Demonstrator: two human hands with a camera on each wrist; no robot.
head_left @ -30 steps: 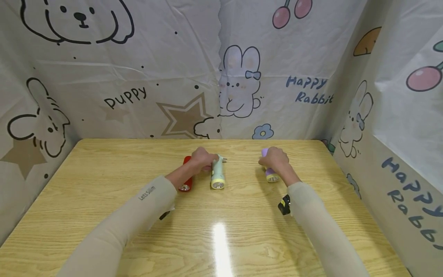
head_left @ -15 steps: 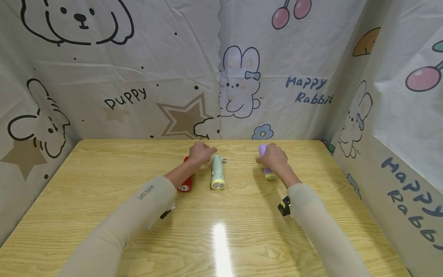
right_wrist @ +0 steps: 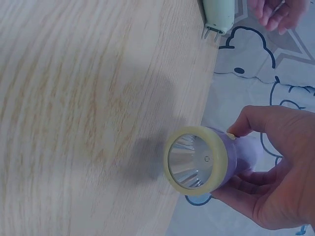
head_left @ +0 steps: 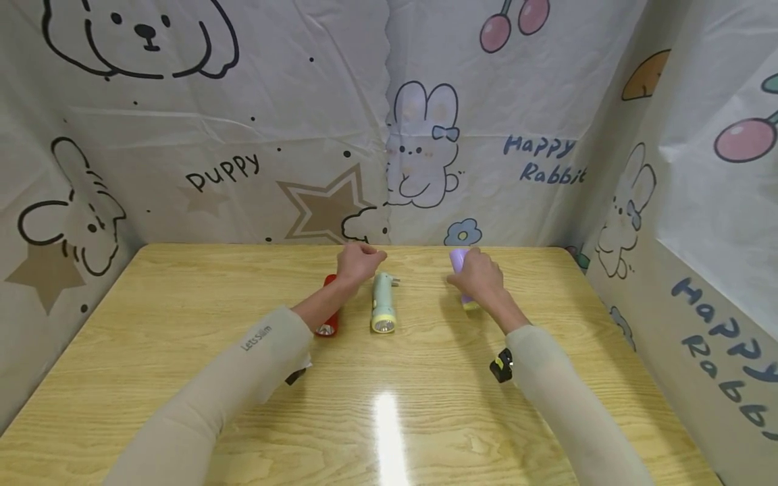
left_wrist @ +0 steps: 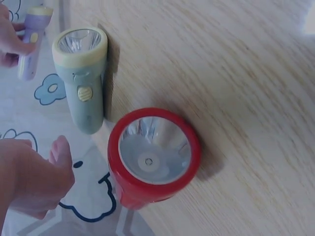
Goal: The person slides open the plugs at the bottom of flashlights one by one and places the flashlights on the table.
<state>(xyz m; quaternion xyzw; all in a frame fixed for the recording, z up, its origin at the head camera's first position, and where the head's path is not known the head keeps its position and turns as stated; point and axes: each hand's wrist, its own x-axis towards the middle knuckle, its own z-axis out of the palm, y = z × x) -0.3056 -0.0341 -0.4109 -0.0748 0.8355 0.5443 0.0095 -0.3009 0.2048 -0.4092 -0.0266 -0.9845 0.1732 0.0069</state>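
My right hand (head_left: 480, 275) grips a purple flashlight (head_left: 458, 258) with a pale yellow head ring. In the right wrist view the thumb lies at the yellow switch (right_wrist: 231, 136), and the lamp's shadow falls on the table to its left. My left hand (head_left: 358, 263) holds nothing; its fingers are loosely bent behind the other two flashlights. One is mint green (head_left: 383, 298) with a yellow ring and metal plug prongs (right_wrist: 210, 33) at its tail. Left of it lies a red flashlight (left_wrist: 195, 155), partly hidden by the left forearm in the head view.
The wooden table (head_left: 425, 418) carries a bright light reflection. Printed cloth (head_left: 243, 202) hangs along its back and both sides, close behind the hands. Black wrist straps (head_left: 502, 366) show below the sleeves.
My left hand has let go of the green flashlight's tail and moved slightly back. My right hand has carried the purple flashlight up and a little left.
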